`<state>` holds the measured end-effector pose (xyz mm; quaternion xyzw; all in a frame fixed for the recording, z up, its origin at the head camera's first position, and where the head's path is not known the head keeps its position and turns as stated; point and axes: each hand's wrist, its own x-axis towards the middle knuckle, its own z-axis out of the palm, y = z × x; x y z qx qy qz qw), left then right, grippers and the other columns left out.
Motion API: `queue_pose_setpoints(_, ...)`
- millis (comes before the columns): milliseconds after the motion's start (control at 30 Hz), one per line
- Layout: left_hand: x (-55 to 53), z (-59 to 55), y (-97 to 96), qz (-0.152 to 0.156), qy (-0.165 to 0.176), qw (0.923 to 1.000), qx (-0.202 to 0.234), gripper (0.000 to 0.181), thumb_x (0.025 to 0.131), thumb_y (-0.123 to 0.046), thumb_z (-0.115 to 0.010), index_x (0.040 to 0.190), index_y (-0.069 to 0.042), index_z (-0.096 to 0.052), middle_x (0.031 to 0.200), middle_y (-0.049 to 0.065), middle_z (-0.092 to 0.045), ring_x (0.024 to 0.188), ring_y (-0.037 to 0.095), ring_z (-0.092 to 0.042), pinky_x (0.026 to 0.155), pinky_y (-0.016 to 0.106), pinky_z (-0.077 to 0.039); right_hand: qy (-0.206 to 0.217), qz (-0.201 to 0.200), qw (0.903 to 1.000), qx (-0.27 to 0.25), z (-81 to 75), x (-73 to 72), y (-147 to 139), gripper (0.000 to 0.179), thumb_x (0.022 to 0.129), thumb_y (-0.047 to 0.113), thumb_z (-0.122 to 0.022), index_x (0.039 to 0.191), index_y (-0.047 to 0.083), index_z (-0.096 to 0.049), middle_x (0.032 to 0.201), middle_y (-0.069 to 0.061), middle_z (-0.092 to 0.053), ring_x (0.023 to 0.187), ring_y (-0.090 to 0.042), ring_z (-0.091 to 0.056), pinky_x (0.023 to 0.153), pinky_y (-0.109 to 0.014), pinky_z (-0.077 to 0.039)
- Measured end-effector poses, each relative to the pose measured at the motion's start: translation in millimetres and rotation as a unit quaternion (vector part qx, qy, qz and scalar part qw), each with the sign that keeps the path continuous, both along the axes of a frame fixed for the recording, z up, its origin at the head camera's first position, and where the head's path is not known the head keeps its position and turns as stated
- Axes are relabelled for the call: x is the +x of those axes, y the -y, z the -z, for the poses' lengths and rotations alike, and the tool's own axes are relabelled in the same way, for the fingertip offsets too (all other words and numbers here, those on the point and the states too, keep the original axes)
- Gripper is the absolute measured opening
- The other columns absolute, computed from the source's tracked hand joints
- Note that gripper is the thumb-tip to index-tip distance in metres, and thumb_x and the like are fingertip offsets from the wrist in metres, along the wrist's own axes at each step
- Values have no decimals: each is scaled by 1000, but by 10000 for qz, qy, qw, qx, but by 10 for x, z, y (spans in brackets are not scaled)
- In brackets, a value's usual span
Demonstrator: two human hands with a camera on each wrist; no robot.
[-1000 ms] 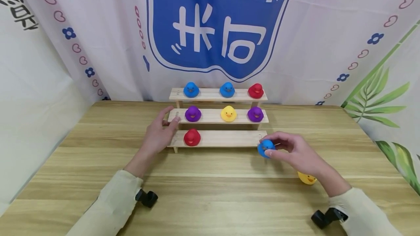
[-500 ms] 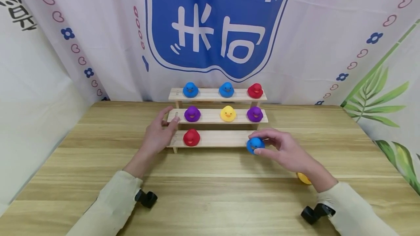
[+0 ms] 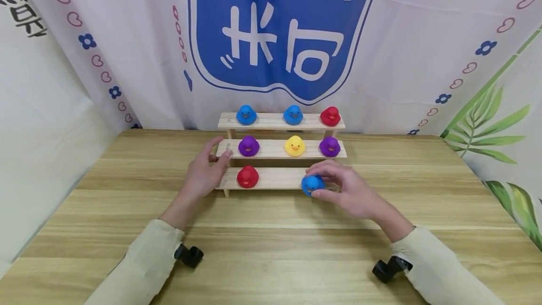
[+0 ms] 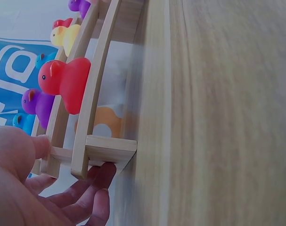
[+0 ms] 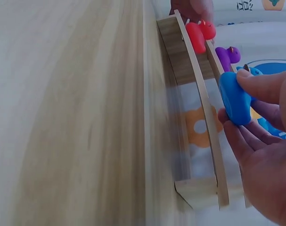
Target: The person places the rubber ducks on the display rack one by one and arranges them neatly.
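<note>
A three-tier wooden shelf (image 3: 277, 179) stands toward the back of the table. At its left end my left hand (image 3: 205, 173) grips the frame, thumb on the middle tier and fingers against the end support in the left wrist view. My right hand (image 3: 353, 192) pinches a blue rubber duck (image 3: 312, 184) between thumb and fingers. In the right wrist view that blue duck is raised just off the lowest board, tilted. A red rubber duck (image 3: 247, 177) sits on the left part of this lowest tier.
On the middle tier are a purple duck (image 3: 248, 146), a yellow duck (image 3: 295, 146) and another purple duck (image 3: 330, 146). The top tier bears two blue ducks (image 3: 246, 115) and a red duck (image 3: 330, 116). Behind the shelf hangs a printed curtain (image 3: 271, 74).
My right hand has moved left with the blue duck, from the lowest tier's right end toward its middle. A yellow duck on the table is now hidden behind my right arm. My left hand stays put.
</note>
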<state>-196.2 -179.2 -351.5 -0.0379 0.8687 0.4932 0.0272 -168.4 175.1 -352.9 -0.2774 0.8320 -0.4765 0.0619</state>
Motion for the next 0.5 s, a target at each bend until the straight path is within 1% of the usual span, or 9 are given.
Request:
queue_pose_setpoints(233, 1, -5, -9, -17, -11, 10000, -36, 69, 109, -51, -51, 170, -29, -25, 142, 24, -61, 115, 35, -64, 76, 30, -54, -36, -35, 9999, 106, 17, -45, 142, 36, 99, 7, -74, 135, 10, -68, 140, -9, -65, 129, -29, -63, 111, -51, -53)
queue_pose_setpoints(500, 4, -3, -10, -4, -9, 10000, -28, 70, 109, -51, -52, 170, -30, -25, 145, 24, -60, 122, 37, -63, 80, 32, -56, 119, 203, 9996, 138, 12, -51, 293, 37, 101, 5, -70, 138, 13, -67, 147, -8, -62, 137, -32, -58, 115, -53, -50)
